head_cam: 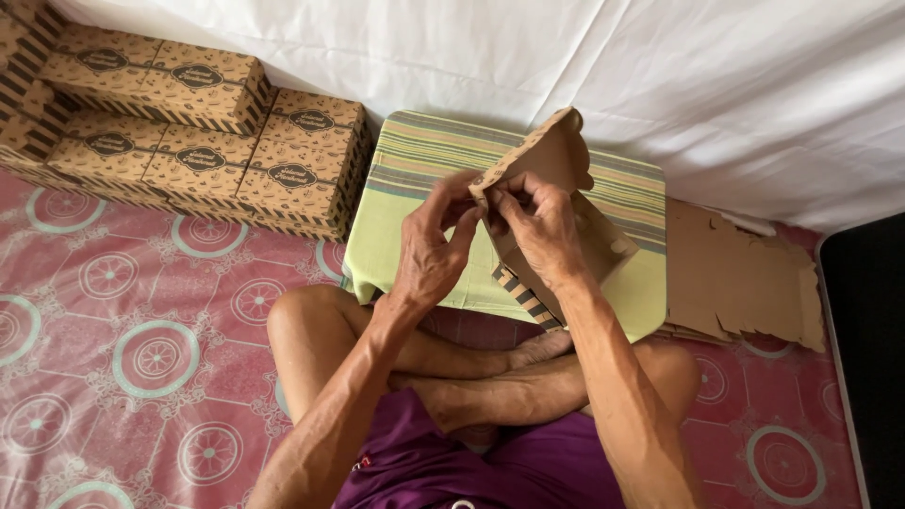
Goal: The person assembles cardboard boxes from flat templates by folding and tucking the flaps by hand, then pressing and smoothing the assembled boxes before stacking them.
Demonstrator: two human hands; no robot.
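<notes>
We had a half-folded cardboard box (556,203) in hand, held above the middle of a small stool covered in a green striped cloth (415,170), tilted, plain brown inside facing us and a striped printed edge showing low near the front edge of the stool. Our left hand (429,250) pinched the top flap edge, fingers narrow and closed on the card; our right hand (542,226) gripped the same flap from the other side, thumb and fingers also closed on it, the two hands touching at the fold. We judged this box partly done: walls up, one flap sticking up past the back of the stool, top not yet closed. Off the left edge of the stool sat stacks of finished printed boxes (198,141), closed and lined up on the floor against the white sheet (660,75), so a good many looked done. Off the right edge lay a pile of flat unfolded cardboard blanks (735,278), so we judged more were left. All of it rested on a pink patterned floor mat (141,339), with our crossed legs at the front edge.
</notes>
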